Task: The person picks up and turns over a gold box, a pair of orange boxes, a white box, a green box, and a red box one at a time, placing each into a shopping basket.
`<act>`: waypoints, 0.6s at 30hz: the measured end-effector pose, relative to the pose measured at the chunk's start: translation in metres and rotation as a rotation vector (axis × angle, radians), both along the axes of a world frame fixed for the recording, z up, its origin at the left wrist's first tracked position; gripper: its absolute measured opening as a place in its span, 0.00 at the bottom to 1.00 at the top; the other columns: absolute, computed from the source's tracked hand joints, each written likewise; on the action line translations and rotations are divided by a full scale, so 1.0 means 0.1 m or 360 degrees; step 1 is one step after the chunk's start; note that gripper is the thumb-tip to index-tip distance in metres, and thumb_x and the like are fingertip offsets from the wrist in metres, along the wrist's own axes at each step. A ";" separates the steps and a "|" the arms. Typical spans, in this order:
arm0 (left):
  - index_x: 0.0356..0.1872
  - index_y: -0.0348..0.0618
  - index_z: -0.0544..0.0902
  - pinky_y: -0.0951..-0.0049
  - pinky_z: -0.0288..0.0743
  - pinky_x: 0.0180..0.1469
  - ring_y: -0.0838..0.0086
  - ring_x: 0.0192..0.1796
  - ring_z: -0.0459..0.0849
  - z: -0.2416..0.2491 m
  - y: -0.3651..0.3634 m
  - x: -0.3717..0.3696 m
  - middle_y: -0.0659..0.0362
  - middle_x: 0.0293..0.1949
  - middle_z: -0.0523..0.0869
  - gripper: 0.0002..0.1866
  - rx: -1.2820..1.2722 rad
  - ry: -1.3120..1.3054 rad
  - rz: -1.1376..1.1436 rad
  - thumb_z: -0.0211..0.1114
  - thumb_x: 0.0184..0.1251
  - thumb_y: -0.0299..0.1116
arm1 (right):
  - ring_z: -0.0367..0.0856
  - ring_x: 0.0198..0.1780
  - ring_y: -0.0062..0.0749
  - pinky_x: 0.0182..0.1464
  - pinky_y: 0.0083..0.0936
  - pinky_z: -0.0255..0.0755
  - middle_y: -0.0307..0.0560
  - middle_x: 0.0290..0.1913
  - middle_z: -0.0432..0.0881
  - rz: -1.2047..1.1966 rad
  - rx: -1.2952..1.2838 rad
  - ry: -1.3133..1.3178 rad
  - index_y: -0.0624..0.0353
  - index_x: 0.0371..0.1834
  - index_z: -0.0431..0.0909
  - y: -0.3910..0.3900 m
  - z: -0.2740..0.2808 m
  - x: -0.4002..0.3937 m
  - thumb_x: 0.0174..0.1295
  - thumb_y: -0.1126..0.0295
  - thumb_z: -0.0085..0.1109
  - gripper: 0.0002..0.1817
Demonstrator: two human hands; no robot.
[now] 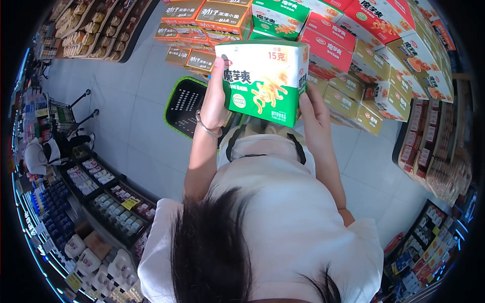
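Between my two hands is a green and white snack box (262, 83) with orange food pictured on its front and "15克" printed near the top. My left hand (216, 98) grips its left side, thumb up along the front edge; a bracelet (208, 125) circles that wrist. At the lower right side, my right hand (314, 108) holds the box, its fingers partly hidden behind it. Just beyond stand stacked boxes: green ones (277, 25), red ones (326, 50) and gold ones (348, 101).
A black shopping basket with a green rim (168, 103) is on the floor, left of the held box. Orange-brown cartons (222, 15) are piled behind it. Shelves of goods (108, 202) line the left, with a shopping cart (63, 113) and a person (45, 154) nearby. Another shelf (429, 146) stands right.
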State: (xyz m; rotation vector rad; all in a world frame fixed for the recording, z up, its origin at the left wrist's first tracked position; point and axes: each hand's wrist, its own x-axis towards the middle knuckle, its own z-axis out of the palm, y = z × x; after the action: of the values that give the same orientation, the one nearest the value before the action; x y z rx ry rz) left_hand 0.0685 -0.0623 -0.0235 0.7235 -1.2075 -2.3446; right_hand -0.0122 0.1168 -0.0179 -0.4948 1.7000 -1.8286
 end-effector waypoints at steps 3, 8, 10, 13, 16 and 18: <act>0.62 0.37 0.68 0.73 0.68 0.59 0.75 0.57 0.76 -0.13 -0.08 -0.03 0.57 0.57 0.77 0.31 0.0023 0.0008 0.0130 0.43 0.73 0.56 | 0.75 0.49 0.22 0.51 0.18 0.68 0.45 0.54 0.75 0.0033 0.0010 0.0077 0.67 0.61 0.69 -0.02 0.06 0.02 0.72 0.63 0.43 0.21; 0.63 0.42 0.68 0.69 0.76 0.54 0.71 0.53 0.80 -0.27 -0.10 0.03 0.56 0.55 0.79 0.35 0.0605 0.0142 -0.0183 0.38 0.71 0.62 | 0.77 0.50 0.32 0.49 0.25 0.73 0.52 0.56 0.74 0.0389 -0.0337 0.0132 0.65 0.60 0.71 -0.04 0.10 -0.02 0.72 0.68 0.41 0.18; 0.63 0.43 0.68 0.69 0.77 0.54 0.71 0.53 0.81 -0.25 -0.08 0.05 0.55 0.55 0.79 0.36 0.0571 0.0118 -0.0222 0.38 0.70 0.63 | 0.77 0.51 0.35 0.48 0.28 0.75 0.54 0.56 0.74 0.0434 -0.0455 0.0167 0.64 0.60 0.71 -0.08 0.06 -0.01 0.72 0.69 0.41 0.18; 0.63 0.43 0.69 0.68 0.77 0.54 0.71 0.53 0.81 -0.27 -0.07 0.06 0.55 0.55 0.80 0.38 0.0624 0.0057 -0.0144 0.38 0.68 0.65 | 0.78 0.51 0.36 0.46 0.29 0.77 0.53 0.58 0.73 0.0430 -0.0439 0.0227 0.61 0.59 0.71 -0.08 0.03 -0.02 0.72 0.69 0.40 0.17; 0.63 0.42 0.69 0.69 0.77 0.54 0.70 0.52 0.81 -0.30 -0.09 0.08 0.55 0.55 0.79 0.38 0.0781 0.0130 -0.0215 0.38 0.69 0.65 | 0.78 0.50 0.36 0.47 0.29 0.77 0.53 0.59 0.73 0.0461 -0.0494 0.0176 0.61 0.60 0.71 -0.08 0.02 -0.03 0.72 0.70 0.41 0.17; 0.63 0.42 0.69 0.69 0.77 0.53 0.70 0.52 0.81 -0.30 -0.08 0.10 0.55 0.54 0.80 0.37 0.0734 0.0154 -0.0248 0.38 0.69 0.65 | 0.79 0.50 0.35 0.47 0.28 0.77 0.53 0.59 0.73 0.0490 -0.0463 0.0127 0.61 0.59 0.72 -0.07 0.02 -0.03 0.72 0.70 0.41 0.17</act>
State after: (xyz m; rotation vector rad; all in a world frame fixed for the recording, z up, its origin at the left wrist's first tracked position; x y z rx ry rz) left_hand 0.0785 -0.0700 -0.0532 0.6639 -0.7059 -2.7926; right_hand -0.0157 0.1101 -0.0160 -0.9073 1.3220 -1.8499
